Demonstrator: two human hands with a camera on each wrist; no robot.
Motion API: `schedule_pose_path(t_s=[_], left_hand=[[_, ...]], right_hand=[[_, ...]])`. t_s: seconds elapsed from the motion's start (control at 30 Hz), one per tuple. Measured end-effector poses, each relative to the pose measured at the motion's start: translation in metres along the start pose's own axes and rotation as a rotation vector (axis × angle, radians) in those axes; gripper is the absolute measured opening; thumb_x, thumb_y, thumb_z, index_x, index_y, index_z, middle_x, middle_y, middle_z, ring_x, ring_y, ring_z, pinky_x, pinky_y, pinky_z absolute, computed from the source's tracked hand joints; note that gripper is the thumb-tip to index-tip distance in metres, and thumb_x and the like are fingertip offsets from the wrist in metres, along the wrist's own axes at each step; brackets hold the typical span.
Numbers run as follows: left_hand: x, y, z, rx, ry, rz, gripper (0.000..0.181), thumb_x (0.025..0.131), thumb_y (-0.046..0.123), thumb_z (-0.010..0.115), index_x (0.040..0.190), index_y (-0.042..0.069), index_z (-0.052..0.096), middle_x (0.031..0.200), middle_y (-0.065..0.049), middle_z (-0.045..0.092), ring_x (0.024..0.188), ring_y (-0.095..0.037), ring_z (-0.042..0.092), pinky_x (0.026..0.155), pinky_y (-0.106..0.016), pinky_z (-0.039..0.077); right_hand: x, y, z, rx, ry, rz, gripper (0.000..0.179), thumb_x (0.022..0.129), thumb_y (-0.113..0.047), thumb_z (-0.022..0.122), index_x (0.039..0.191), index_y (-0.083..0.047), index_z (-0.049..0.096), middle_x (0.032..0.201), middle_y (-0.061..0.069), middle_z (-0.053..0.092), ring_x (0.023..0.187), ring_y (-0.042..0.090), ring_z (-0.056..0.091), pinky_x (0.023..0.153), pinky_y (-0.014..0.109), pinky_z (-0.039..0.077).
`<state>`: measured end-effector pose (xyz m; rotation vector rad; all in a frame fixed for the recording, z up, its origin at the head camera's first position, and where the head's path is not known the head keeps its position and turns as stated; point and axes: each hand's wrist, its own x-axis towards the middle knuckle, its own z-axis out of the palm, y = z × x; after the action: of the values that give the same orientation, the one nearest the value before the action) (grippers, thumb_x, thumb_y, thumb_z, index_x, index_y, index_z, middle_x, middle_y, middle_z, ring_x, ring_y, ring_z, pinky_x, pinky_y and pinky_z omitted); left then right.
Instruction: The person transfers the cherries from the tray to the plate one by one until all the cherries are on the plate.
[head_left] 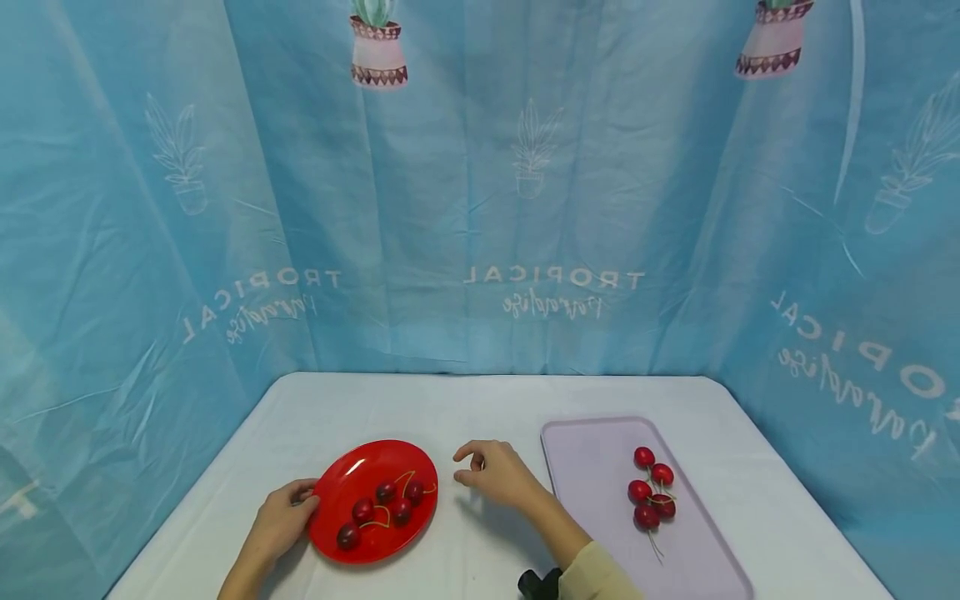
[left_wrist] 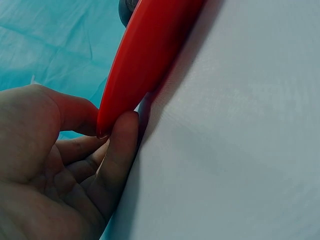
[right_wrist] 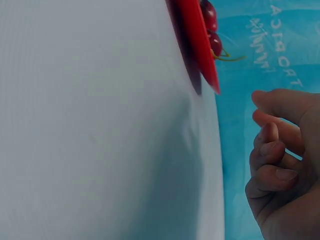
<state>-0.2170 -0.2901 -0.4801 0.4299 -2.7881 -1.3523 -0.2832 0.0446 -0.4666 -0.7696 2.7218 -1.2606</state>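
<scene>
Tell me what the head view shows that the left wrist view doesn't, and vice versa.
Only the head view shows the right hand, the lavender tray and the cherries on it. Only the left wrist view shows the red plate's underside and a fingertip beneath its rim. Both show the left hand pinching the plate's edge, the white table and the blue curtain.

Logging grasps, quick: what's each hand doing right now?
Left hand: closed, pinching the round, glossy red plate at its edge.
Right hand: open, loosely curled, holding nothing.
</scene>
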Motion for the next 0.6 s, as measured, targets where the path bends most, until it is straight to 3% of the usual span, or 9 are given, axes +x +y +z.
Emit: schedule_pose_path(t_s=[0.4, 0.6], left_hand=[[-0.001, 0.002, 0.004, -0.013, -0.004, 0.011, 0.041, 0.091, 0.011, 0.052, 0.126, -0.009, 0.053, 0.113, -0.024, 0.059, 0.103, -0.035, 0.055, 0.083, -0.043, 0.054], [0.002, -0.003, 0.0, -0.019, -0.003, 0.001, 0.04, 0.092, 0.012, 0.053, 0.127, -0.008, 0.053, 0.113, -0.022, 0.059, 0.101, -0.033, 0.056, 0.08, -0.041, 0.055]], right_hand=[[-0.019, 0.007, -0.036, -0.079, -0.026, -0.015, 0.014, 0.085, -0.025, 0.07, 0.097, -0.017, 0.072, 0.069, -0.007, 0.055, 0.055, 0.009, 0.047, 0.05, 0.026, 0.042], [-0.024, 0.011, -0.045, -0.099, -0.047, -0.028, 0.018, 0.086, -0.027, 0.07, 0.099, -0.014, 0.072, 0.071, -0.007, 0.055, 0.056, 0.008, 0.047, 0.051, 0.026, 0.042]])
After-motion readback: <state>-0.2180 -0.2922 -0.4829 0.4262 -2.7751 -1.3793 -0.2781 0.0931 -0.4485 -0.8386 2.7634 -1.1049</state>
